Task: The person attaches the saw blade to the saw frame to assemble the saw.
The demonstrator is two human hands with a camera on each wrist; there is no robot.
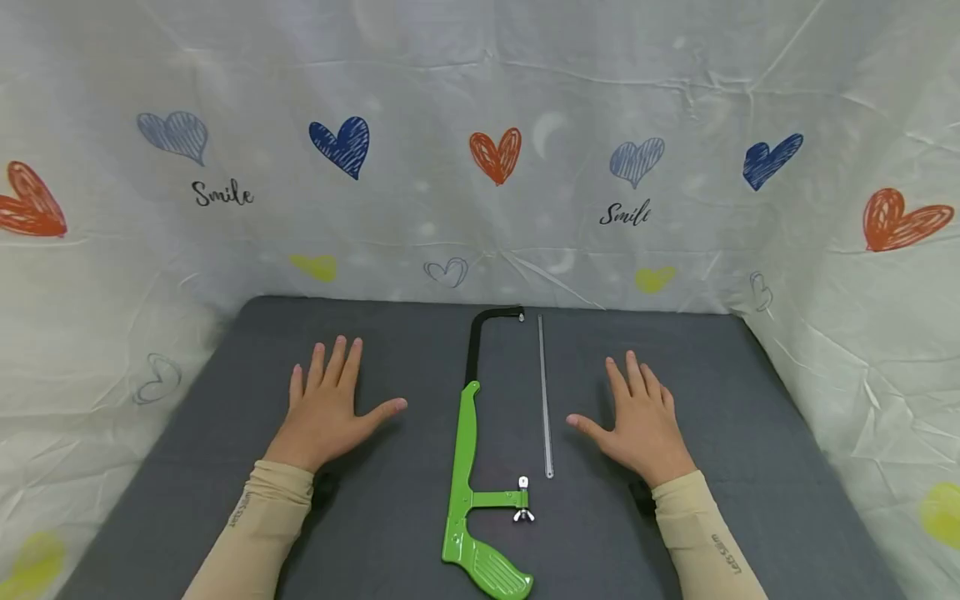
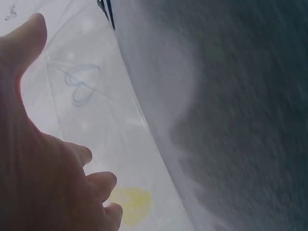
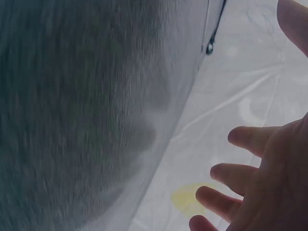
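Between the two hands lies a hacksaw frame (image 1: 465,442) with a green handle and a black curved front arm. A wing nut (image 1: 523,516) sits on its lower bracket. Just right of the frame, a thin grey hacksaw blade (image 1: 545,400) lies lengthwise, apart from it. My left hand (image 1: 326,417) is spread over the table left of the saw, holding nothing. To the right of the blade my right hand (image 1: 641,421) is spread too, with nothing in it. Straight fingers show in both wrist views, on the left hand (image 2: 43,159) and the right hand (image 3: 269,178).
A dark grey table (image 1: 390,517) carries the saw parts. Behind it and along both sides hangs a white cloth (image 1: 420,200) printed with hearts and the word Smile. Beige sleeves (image 1: 251,525) cover both forearms.
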